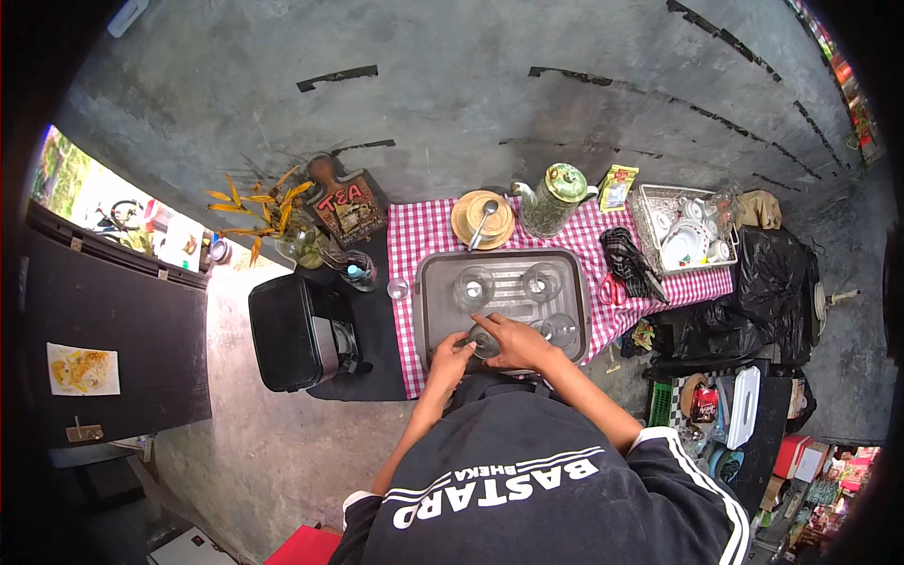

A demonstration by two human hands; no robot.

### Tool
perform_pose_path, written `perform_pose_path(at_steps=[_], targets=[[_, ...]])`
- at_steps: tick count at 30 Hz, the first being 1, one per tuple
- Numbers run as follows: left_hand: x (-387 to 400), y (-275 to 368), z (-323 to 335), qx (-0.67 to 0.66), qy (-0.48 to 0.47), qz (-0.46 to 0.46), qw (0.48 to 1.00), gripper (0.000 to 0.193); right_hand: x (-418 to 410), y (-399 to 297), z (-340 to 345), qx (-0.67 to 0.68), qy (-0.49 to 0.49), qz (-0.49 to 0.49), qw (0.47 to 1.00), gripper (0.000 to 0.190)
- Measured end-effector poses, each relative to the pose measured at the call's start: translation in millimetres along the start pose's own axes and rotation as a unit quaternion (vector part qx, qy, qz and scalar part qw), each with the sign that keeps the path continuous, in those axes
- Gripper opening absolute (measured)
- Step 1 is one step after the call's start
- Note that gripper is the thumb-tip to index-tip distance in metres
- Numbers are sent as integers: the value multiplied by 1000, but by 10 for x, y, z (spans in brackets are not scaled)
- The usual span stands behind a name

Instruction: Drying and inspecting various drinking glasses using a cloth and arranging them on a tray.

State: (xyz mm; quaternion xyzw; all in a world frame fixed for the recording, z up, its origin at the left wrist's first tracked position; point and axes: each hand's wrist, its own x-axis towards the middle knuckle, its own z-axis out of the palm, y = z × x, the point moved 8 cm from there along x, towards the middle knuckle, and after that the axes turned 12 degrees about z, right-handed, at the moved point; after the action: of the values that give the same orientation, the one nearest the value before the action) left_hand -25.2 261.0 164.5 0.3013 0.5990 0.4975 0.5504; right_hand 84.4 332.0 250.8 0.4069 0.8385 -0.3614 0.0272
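Observation:
A brown rectangular tray (441, 321) lies on a red-and-white checked cloth in front of me. At its near left part stands a clear glass cup (483, 345), held between both my hands. My left hand (450, 359) has its fingertips against the left side of the cup. From the right, my right hand (521, 343) curls around the same cup, covering part of it. Two more glass cups, one at the back left (474, 288) and one at the back right (542, 283), sit on the tray. Another glass cup (559, 330) is near my right wrist.
Behind the tray are a wooden saucer (462, 217) with a lidded cup and spoon, a glass teapot (547, 205) and a yellow packet (618, 188). Rightward lie red scissors (610, 289), a dark cloth (625, 258) and a dish basket (646, 233). A black appliance (286, 332) stands left.

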Motion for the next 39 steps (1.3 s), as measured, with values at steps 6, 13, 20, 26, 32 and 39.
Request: perform_pose_path(at_steps=[6,13,20,26,32,39], targets=[[-36,78,45,20,-20,-14,1000,45,-34,-15,-5,18,-3,3,1000,90],[-9,41,14,54,-30,6,998,42,-103,3,-137,44,24,37,998,87],[-41,426,-117,44,-59,15,997,41,-458,-104,-546,18,42,53,998,68],[-203,1001,-219,5,-23,101,995,37,-895,-218,-752,12,38,31,999,64],[-433,1023,-119,7,-32,80,996,30,-1339,-151,-596,51,-6,10,999,76],[-775,905,37,78,-35,58,995,30,-1923,566,-88,94,43,93,990,80]])
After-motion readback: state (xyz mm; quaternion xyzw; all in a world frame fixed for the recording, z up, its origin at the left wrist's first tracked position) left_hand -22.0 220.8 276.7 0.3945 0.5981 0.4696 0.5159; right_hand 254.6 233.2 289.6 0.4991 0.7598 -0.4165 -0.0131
